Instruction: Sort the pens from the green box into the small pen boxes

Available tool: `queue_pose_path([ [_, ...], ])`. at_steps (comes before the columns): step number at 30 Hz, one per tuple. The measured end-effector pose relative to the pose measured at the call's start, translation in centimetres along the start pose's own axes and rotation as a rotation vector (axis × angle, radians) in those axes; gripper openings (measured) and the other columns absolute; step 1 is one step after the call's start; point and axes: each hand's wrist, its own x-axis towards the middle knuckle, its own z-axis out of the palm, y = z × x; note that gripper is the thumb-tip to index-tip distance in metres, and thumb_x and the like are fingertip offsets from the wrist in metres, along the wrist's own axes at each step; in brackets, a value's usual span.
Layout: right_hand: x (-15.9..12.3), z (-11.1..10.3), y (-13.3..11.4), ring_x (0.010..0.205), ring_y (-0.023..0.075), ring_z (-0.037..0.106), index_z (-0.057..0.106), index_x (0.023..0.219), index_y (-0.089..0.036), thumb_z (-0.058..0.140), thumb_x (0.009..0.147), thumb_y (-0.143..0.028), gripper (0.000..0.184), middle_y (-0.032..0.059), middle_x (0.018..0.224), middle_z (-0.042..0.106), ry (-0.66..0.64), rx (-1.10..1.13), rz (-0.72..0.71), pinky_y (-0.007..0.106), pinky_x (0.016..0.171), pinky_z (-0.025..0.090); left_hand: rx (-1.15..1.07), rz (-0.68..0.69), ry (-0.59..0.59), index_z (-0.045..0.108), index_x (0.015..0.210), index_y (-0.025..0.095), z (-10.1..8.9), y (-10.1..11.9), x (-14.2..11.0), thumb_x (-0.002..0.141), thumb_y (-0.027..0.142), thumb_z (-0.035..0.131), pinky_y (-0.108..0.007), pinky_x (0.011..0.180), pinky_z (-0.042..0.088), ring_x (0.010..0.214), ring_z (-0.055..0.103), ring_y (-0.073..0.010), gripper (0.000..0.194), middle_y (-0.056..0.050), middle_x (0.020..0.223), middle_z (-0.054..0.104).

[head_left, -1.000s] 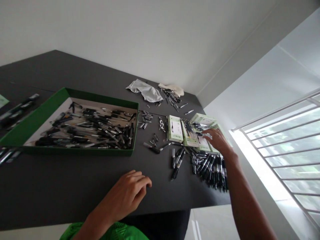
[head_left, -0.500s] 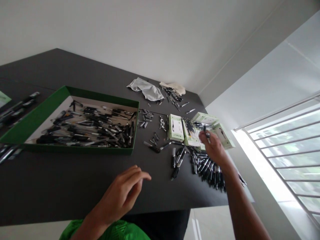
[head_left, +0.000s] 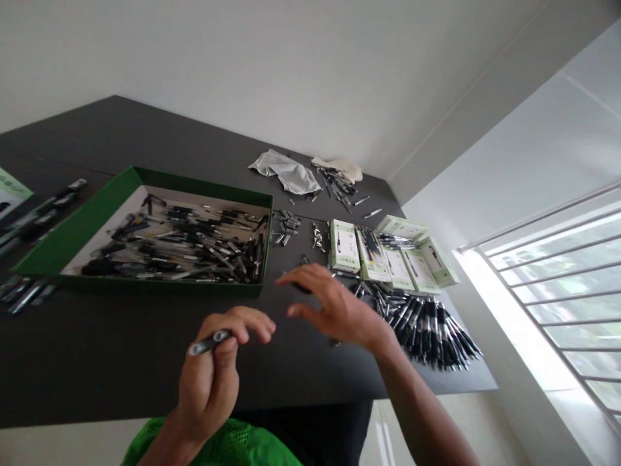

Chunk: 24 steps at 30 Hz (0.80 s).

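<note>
My left hand (head_left: 213,362) is closed on a pen (head_left: 206,344), held between thumb and fingers above the table's near side. One end of the pen points towards me; its far end is hidden by my fingers. Over the table's middle, my right hand (head_left: 330,304) has its thumb and fingers apart. A dark pen part (head_left: 301,288) shows between those fingers, apparently below them on the table. Left of my right hand stands a shallow green box (head_left: 145,285) with many loose pens (head_left: 194,249) in it.
Green-and-white pen cartons (head_left: 345,246) stand at the right, some open with pens inside. A fan of black pens (head_left: 436,333) lies near the right edge. Clear caps (head_left: 287,223), a grey cloth (head_left: 286,171) and a cream glove (head_left: 339,168) lie farther back.
My right hand has moved left from the cartons to the table's middle, and its pen is gone from it. My left hand, empty before, now holds a pen and has turned.
</note>
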Motion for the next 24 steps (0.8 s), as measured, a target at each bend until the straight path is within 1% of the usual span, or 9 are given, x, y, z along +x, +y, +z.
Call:
queue_pose_path([
  [2,-0.2,-2.5,2.0,0.105,0.0239,0.065,0.065,0.123,-0.021,0.056,0.104,-0.026,0.021,0.0086,0.111,0.072,0.211,-0.181,0.172,0.041,0.097,0.049,0.007,-0.015,0.035,0.052,0.097,0.023,-0.2,-0.7,-0.3,0.112,0.027,0.036,-0.026,0.068,0.049,0.066,0.053,-0.0137,0.023,0.003,0.073,0.050],
  [3,-0.2,-3.3,3.1,0.102,0.0240,0.066,0.067,0.120,-0.021,0.057,0.103,-0.023,0.019,0.0078,0.106,0.072,0.249,-0.254,0.225,0.041,0.095,0.049,0.057,-0.043,0.001,0.053,0.096,0.022,-0.3,-1.0,-0.5,0.112,0.028,0.038,-0.024,0.064,0.046,0.062,0.047,-0.0122,0.023,0.004,0.072,0.047],
  [5,-0.2,-3.8,5.1,0.099,0.0234,0.067,0.069,0.113,-0.021,0.058,0.102,-0.021,0.016,0.0069,0.102,0.073,0.227,-0.319,0.263,0.039,0.093,0.050,0.186,-0.114,-0.132,0.054,0.095,0.022,-0.4,-1.7,-0.7,0.112,0.027,0.039,-0.022,0.062,0.043,0.060,0.046,-0.0111,0.023,0.004,0.075,0.051],
  [9,0.8,-2.1,6.9,0.090,0.0194,0.068,0.073,0.104,-0.021,0.057,0.101,-0.021,0.015,0.0060,0.099,0.075,0.150,-0.315,0.275,0.030,0.081,0.048,0.277,-0.187,-0.368,0.055,0.097,0.022,-0.3,-2.2,-0.8,0.111,0.028,0.037,-0.021,0.064,0.043,0.065,0.051,-0.0118,0.023,0.003,0.079,0.056],
  [12,2.1,-0.9,7.0,0.068,0.0154,0.064,0.074,0.092,-0.020,0.055,0.103,-0.028,0.024,0.0027,0.076,0.072,0.192,-0.302,0.332,0.026,0.065,0.041,0.269,-0.246,-0.418,0.055,0.099,0.022,-0.2,-2.1,-0.7,0.112,0.031,0.035,-0.022,0.066,0.044,0.067,0.053,-0.0126,0.025,0.002,0.082,0.058],
  [15,3.1,-0.9,7.1,0.057,0.0131,0.057,0.071,0.077,-0.019,0.054,0.103,-0.032,0.034,0.0013,0.064,0.065,0.249,-0.306,0.343,0.027,0.060,0.036,0.250,-0.308,-0.422,0.054,0.099,0.022,-0.4,-2.0,-0.7,0.112,0.034,0.034,-0.021,0.066,0.043,0.067,0.052,-0.0124,0.026,0.002,0.082,0.057],
  [17,3.5,-1.4,7.3,0.060,0.0145,0.060,0.071,0.077,-0.019,0.056,0.101,-0.031,0.031,0.0025,0.067,0.067,0.287,-0.342,0.335,0.027,0.062,0.038,0.228,-0.319,-0.431,0.054,0.099,0.022,-0.5,-2.0,-0.7,0.112,0.036,0.035,-0.021,0.068,0.044,0.069,0.054,-0.0126,0.027,0.002,0.083,0.058],
  [20,3.4,-2.6,7.4,0.073,0.0183,0.066,0.074,0.090,-0.020,0.061,0.098,-0.032,0.020,0.0046,0.080,0.073,0.284,-0.423,0.354,0.028,0.069,0.043,0.199,-0.297,-0.465,0.054,0.099,0.022,-0.5,-1.9,-0.9,0.112,0.037,0.035,-0.021,0.074,0.046,0.076,0.058,-0.0133,0.028,0.000,0.086,0.061],
  [24,1.3,-4.9,7.4,0.083,0.0197,0.067,0.075,0.103,-0.020,0.056,0.099,-0.029,0.021,0.0062,0.097,0.077,0.229,-0.446,0.359,0.031,0.078,0.047,0.183,-0.295,-0.491,0.054,0.099,0.022,-0.5,-1.7,-1.1,0.112,0.037,0.035,-0.021,0.078,0.047,0.078,0.059,-0.0134,0.027,0.000,0.088,0.062],
])
